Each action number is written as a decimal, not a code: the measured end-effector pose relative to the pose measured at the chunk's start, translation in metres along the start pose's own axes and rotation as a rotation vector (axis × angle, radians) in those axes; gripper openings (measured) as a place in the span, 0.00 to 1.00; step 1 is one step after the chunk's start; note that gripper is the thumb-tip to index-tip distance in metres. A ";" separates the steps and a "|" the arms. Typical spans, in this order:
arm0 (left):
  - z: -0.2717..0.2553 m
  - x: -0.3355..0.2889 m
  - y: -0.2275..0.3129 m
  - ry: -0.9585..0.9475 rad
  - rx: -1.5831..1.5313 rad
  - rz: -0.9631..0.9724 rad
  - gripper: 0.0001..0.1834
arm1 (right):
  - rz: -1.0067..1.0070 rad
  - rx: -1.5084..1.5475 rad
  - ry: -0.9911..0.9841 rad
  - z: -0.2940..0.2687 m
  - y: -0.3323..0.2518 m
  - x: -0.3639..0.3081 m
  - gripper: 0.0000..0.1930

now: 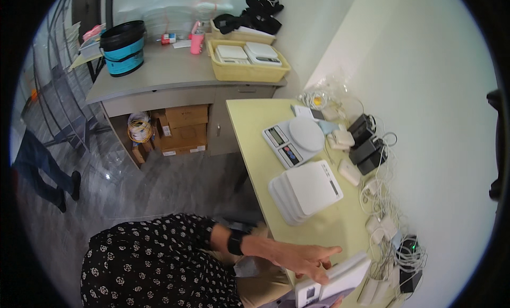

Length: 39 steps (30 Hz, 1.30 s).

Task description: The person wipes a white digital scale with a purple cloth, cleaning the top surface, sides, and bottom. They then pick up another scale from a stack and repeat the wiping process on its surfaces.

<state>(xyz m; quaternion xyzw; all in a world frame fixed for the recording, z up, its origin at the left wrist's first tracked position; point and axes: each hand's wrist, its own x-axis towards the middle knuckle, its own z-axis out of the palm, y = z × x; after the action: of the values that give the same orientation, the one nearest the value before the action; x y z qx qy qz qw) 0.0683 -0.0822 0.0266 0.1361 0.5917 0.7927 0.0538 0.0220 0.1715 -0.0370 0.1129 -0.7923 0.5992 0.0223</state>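
Observation:
Over the yellow table's near end, my left hand [311, 260] reaches past a dark wristband with its fingers stretched and apart. It is right beside the upper edge of a flat white box [340, 279], which stands tilted and carries a dark printed patch. A bit of my right hand [337, 302] shows against the box's lower side at the picture's edge; most of it is cut off, and it appears to hold the box. Farther along lie a stack of white kitchen scales [313, 188] and a kitchen scale [289, 143] with a round platform.
Cables, white adapters and black power bricks [369, 146] line the wall side of the yellow table [255, 175]. A grey desk [170, 69] behind bears a blue bucket [125, 58] and a yellow bin [249, 74] with scales. Another person's legs [45, 170] show far left.

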 end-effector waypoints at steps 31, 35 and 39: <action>-0.422 -0.238 0.103 1.681 1.402 -0.331 0.56 | -0.451 -0.409 0.046 0.088 -0.022 0.066 0.35; -0.426 -0.238 0.099 1.677 1.419 -0.344 0.56 | -0.461 -0.423 0.044 0.090 -0.022 0.067 0.36; -0.434 -0.239 0.098 1.675 1.393 -0.376 0.57 | -0.480 -0.423 0.045 0.084 -0.013 0.065 0.36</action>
<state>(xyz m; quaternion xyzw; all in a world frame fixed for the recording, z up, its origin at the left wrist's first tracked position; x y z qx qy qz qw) 0.1829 -0.5708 -0.0308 -0.5353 0.7690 0.1063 -0.3329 -0.0300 0.0777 -0.0368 0.2765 -0.8493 0.4011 0.2034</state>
